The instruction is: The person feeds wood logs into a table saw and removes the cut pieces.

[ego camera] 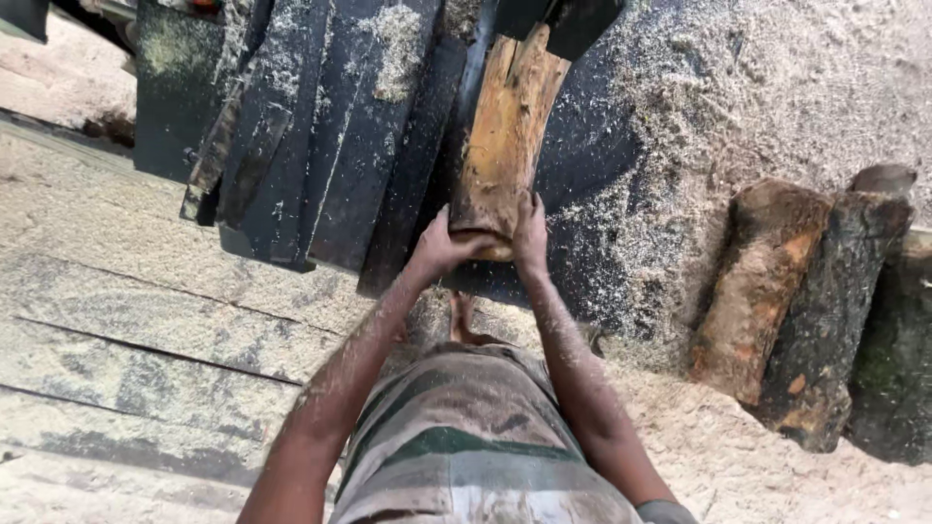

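Underfoot, sawdust-covered ground [777, 87], pale and thick, spreading across the upper right and lower right of the view. Dark saw bench [592, 165], its black surface dusted with shavings, occupying the centre. Worn plank flooring [126, 330], grey and cracked, at the left. Black slats [320, 126], several laid side by side and slanting, left of centre on the bench. Three rough logs [806, 311], bark partly on, lying together on the ground at the right, well apart from the hands. Split log [505, 126], orange-brown face up, lying lengthwise on the bench with its near end toward the person. Striped cloth [466, 446], green and pale, at the person's waist, dusted. Left hand [442, 247], fingers curled around the near end of the split log from the left. Right hand [530, 233], pressed flat against the same end from the right, fingers pointing up along the wood. One bare foot [463, 320], just below the hands.
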